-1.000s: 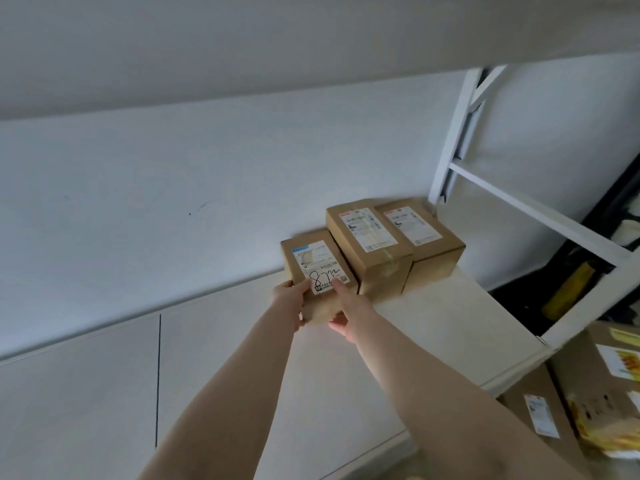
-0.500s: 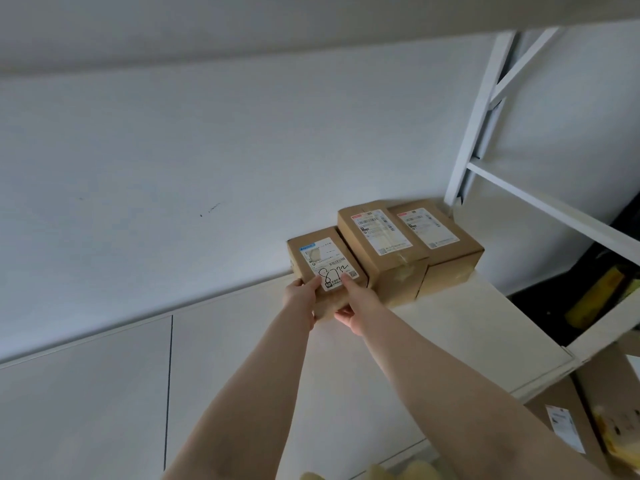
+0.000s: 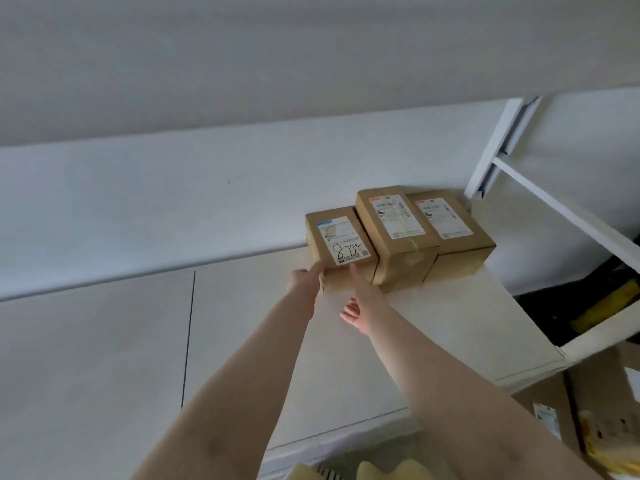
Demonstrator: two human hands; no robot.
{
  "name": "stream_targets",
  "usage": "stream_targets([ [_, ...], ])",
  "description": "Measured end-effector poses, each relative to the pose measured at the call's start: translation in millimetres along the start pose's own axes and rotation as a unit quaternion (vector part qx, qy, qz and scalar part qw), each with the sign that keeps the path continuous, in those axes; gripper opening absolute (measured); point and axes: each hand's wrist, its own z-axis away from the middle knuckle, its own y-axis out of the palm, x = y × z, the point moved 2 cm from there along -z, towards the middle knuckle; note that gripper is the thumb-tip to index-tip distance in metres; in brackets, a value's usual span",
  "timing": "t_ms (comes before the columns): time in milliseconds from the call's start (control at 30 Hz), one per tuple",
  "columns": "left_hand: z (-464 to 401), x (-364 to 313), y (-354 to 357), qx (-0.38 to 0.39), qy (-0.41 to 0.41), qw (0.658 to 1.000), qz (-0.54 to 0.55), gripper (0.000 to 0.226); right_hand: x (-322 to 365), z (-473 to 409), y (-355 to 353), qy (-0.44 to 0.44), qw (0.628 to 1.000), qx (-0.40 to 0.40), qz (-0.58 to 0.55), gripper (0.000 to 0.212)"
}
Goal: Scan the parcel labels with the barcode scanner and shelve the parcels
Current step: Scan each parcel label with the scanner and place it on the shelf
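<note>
Parcels are sitting three in a row at the back right of the white shelf (image 3: 433, 327), against the wall. Left hand (image 3: 306, 280) is touching the near left corner of the small parcel (image 3: 337, 242), fingers mostly hidden, so I cannot tell its grip. Right hand (image 3: 360, 299) is reaching with extended fingers against that parcel's front edge, holding nothing. Two taller parcels (image 3: 398, 233) are standing touching beside it.
</note>
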Motion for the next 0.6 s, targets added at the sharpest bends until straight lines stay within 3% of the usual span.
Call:
stream_targets([
  [133, 37, 23, -40, -0.007, -0.022, 0.995, 0.101, 0.013, -26, 30, 5, 0.001, 0.999, 0.035, 0.016, 0.048],
  [300, 82, 72, -128, -0.053, -0.014, 0.971, 0.234, 0.015, -70, 60, 51, 0.013, 0.982, 0.175, 0.064, 0.021],
  [467, 131, 161, -240, -0.197, -0.033, 0.888, 0.414, 0.010, -163, 113, 112, 0.054, 0.947, 0.280, 0.151, 0.016],
  [533, 153, 195, -289, -0.249, -0.040, 0.854, 0.455, 0.013, -204, 139, 139, 0.075, 0.930, 0.313, 0.179, 0.013],
  [600, 179, 223, -339, -0.279, -0.034, 0.841, 0.462, 0.012, -243, 165, 168, 0.087, 0.913, 0.339, 0.207, 0.011],
])
